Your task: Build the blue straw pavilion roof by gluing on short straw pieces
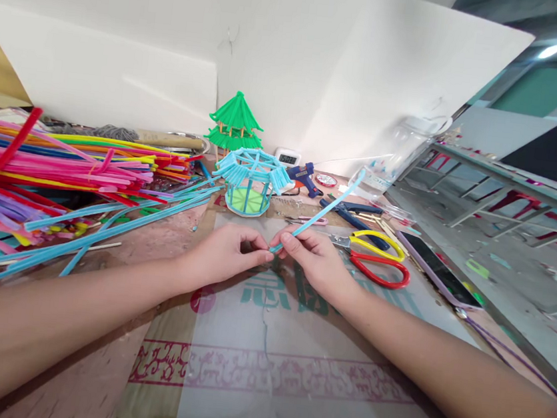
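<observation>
Two bare hands met over a worktable covered by a clear plastic sheet (288,384), beneath which large green characters and a band of red scroll ornament showed, too broken up to read. The left hand (226,251) and the right hand (314,259) each closed thumb and fingertips on the near end of a light blue pipe cleaner (319,215), a thin fuzzy stem that rose from the fingers and slanted up to the right above the table. Just beyond stood a small light blue pavilion (253,180) of the same stems, with a spoked roof and a green floor, and behind it a green pavilion (234,123) with a tiered roof. A loose heap of pipe cleaners (62,164) in pink, yellow, orange, red and blue spread across the left. Near the right hand lay scissors (378,257) with one yellow and one red handle, a blue glue gun (306,177), and a phone (440,271), face up with a dark screen. A small white digital timer (287,157) showed digits too small to read.
</observation>
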Tool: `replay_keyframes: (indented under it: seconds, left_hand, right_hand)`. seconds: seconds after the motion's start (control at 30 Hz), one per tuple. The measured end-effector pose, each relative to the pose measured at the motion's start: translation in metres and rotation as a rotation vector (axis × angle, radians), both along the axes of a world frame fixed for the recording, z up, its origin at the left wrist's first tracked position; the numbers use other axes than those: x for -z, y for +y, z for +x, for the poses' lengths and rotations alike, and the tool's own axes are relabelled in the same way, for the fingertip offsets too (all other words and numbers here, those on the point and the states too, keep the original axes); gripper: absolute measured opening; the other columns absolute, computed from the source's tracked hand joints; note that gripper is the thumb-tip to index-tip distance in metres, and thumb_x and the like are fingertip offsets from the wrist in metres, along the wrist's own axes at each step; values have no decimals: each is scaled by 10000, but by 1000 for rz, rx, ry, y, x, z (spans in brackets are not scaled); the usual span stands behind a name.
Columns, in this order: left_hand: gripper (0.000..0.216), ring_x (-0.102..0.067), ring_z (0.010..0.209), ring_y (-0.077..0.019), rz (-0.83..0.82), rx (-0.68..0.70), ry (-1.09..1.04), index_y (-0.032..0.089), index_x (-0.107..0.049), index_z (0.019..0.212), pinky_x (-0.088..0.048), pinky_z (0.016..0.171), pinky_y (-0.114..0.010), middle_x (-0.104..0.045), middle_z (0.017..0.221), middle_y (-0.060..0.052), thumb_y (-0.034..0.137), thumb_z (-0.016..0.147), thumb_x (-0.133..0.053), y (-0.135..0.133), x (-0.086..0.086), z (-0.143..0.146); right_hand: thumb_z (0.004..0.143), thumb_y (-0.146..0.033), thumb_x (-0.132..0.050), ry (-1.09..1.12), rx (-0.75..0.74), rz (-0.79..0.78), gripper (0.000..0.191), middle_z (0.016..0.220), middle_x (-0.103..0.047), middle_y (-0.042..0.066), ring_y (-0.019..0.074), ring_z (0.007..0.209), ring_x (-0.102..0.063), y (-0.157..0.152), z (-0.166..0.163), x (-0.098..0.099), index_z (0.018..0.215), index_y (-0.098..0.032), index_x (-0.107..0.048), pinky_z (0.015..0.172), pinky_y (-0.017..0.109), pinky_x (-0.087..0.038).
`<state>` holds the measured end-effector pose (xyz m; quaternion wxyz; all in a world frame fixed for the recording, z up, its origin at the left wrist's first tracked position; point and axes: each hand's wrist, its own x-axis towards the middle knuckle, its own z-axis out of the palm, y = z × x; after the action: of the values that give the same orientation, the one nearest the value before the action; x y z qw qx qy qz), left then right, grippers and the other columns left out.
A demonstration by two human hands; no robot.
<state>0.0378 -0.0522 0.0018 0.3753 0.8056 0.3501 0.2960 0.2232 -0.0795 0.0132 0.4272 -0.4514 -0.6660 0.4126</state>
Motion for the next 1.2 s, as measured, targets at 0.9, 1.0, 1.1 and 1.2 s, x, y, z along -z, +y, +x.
replay_keyframes:
  seconds: [0.9, 1.0, 1.1, 1.2]
  left_hand:
    - [244, -629, 796, -156, 73, 49, -28, 191, -723, 892, -456, 714, -246, -723, 851, -10, 337, 889, -527, 5, 2, -3]
    - [195, -634, 844, -164, 94, 54, -38, 207, -723, 934, -460, 764, -256, -729, 895, -4, 299, 871, -563, 6, 2, -3]
    - [154, -628, 855, -168, 88, 23, -30, 220, -726, 888, -449, 762, -255, -723, 878, 7, 327, 836, -629, 4, 2, -3]
    - [141, -620, 854, -166, 112, -29, -18, 217, -723, 849, -431, 761, -256, -717, 860, 11, 343, 807, -674, 2, 1, -3]
  right_hand:
    - [778, -425, -672, -62, 118, -29, 265, 633, -600, -13, 110, 584, -490, 4, 4, 2, 712, -168, -678, 566, 252, -381]
    - [772, -455, -675, -49, 129, -45, 296, 640, -604, -11, 113, 588, -499, 5, 5, 2, 700, -168, -665, 567, 252, -379]
    - [762, -464, -683, -24, 111, -61, 304, 645, -605, -11, 112, 594, -504, 4, 4, 2, 701, -166, -666, 575, 252, -385]
    - [746, -468, -698, -12, 91, -68, 306, 648, -609, -11, 111, 599, -510, 3, 2, 0, 703, -166, -668, 582, 251, -394]
